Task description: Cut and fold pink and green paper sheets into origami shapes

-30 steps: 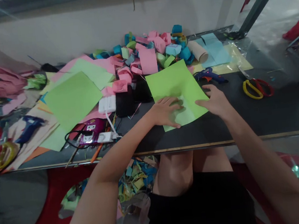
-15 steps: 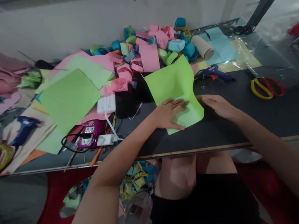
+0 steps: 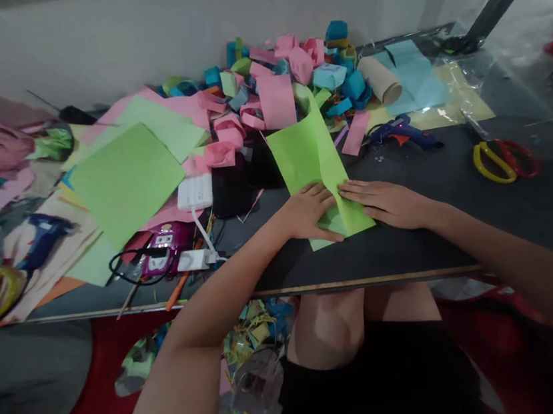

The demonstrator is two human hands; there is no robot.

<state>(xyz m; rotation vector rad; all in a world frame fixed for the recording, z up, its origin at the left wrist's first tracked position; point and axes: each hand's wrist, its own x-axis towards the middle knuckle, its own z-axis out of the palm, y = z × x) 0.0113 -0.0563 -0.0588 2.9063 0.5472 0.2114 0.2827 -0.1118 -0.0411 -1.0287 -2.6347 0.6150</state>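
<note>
A bright green sheet of paper [image 3: 296, 153] lies in front of me on the dark table, its right side folded over towards the middle. My left hand [image 3: 311, 213] rests on the sheet's lower left part with the fingers spread. From the right, my right hand [image 3: 384, 202] lies flat on the folded-over flap, fingers stretched out towards my left hand. The upper part of the flap stands up off the sheet, tilted. Beneath my left hand a paler green area of paper shows.
Pink, blue and green paper loops [image 3: 289, 64] are heaped behind the sheet. Rightward are a cardboard tube [image 3: 380, 80], a blue glue gun [image 3: 403, 132] and scissors [image 3: 505, 157]. Leftward lie green paper sheets [image 3: 127, 181], a purple power socket [image 3: 166, 244], a phone [image 3: 230, 189] and another glue gun [image 3: 46, 238].
My right hand has moved left from beside the sheet onto its right side. That side, curled up before, is now folded over towards the middle. My left hand has stayed on the sheet.
</note>
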